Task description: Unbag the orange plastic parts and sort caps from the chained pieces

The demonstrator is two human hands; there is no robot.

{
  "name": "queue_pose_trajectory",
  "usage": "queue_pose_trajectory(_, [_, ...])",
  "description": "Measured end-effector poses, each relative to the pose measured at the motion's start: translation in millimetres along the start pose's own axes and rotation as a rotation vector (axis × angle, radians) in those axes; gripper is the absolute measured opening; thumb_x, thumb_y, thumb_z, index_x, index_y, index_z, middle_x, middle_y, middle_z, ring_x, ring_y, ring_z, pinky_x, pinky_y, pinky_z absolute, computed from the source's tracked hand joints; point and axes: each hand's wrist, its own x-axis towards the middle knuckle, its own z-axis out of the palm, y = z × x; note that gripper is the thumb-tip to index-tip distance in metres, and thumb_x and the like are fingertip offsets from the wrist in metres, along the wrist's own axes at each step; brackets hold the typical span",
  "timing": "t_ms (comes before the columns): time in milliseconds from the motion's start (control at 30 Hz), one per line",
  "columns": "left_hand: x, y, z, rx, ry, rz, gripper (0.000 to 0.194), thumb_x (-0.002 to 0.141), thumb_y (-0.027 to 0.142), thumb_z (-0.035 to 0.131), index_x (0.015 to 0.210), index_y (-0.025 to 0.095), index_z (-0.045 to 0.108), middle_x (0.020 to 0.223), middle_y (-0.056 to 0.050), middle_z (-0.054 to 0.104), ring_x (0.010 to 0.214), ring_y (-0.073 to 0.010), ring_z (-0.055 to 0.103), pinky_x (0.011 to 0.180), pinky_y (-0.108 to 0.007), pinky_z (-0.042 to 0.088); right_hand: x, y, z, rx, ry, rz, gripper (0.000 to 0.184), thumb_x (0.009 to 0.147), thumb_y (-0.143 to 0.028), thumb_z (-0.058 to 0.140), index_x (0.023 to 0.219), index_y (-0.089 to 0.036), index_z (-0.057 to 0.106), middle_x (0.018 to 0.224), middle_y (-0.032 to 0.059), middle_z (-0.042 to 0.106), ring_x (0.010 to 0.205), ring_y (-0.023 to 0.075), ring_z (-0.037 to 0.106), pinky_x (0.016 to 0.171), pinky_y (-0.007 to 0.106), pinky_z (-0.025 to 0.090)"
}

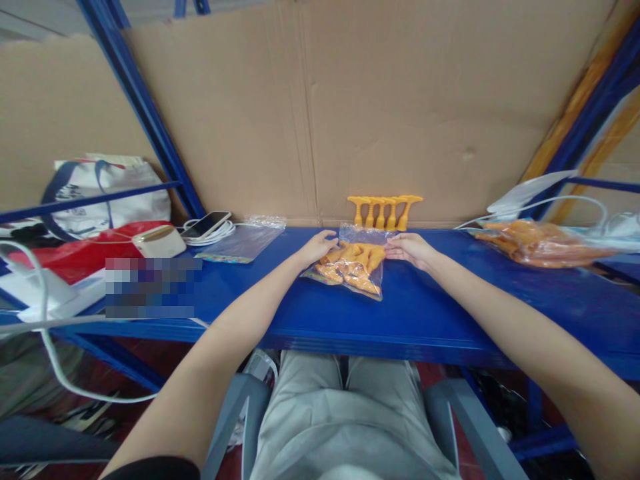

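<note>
A small clear plastic bag filled with several orange plastic pieces lies on the blue shelf in front of me. My left hand pinches the bag's open top at its left corner. My right hand pinches the same top edge at its right corner. Just behind the bag, a row of several orange T-shaped pieces stands upright against the cardboard wall.
A larger bag of orange pieces lies at the right with white cables. An empty clear bag, a phone on a coiled cable, a cream box, a red bag and a tote bag are at the left.
</note>
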Motion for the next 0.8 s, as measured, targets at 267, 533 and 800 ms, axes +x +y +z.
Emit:
queue_pose_trajectory(267, [3.3,0.2,-2.6,-0.002,0.115,-0.057,0.025,0.086,0.017,0.067,0.111,0.013,0.064,0.067,-0.002,0.072,0.077,-0.0177,0.070,0.082,-0.028,0.052,2.8,4.5,1.4,0.084,-0.090,-0.026,0.029,0.094,-0.003,0.055,0.068,-0.016,0.055,0.063,0.0045,0.071,0.057,0.0110,0.069,0.079,0.029,0.060])
queue_pose_trajectory(533, [8.1,-6.4,-7.2,-0.010,0.169,-0.076,0.030,0.068,0.011,0.077,0.095,0.015,0.064,0.070,0.000,0.071,0.078,-0.0190,0.070,0.080,-0.029,0.054,-7.5,1.6,11.4,0.050,-0.153,-0.010,0.028,0.094,0.000,0.054,0.071,-0.016,0.056,0.064,0.0039,0.072,0.058,0.0111,0.070,0.072,0.025,0.059])
queue_pose_trajectory(800, [15.0,-5.9,-22.4,-0.068,0.241,-0.083,0.032,0.055,0.000,0.073,0.078,0.017,0.058,0.059,0.002,0.066,0.076,-0.0198,0.070,0.085,-0.034,0.055,0.9,5.4,7.8,0.053,-0.130,-0.013,0.025,0.089,0.001,0.057,0.072,-0.016,0.054,0.064,0.0059,0.072,0.057,0.0138,0.070,0.074,0.031,0.060])
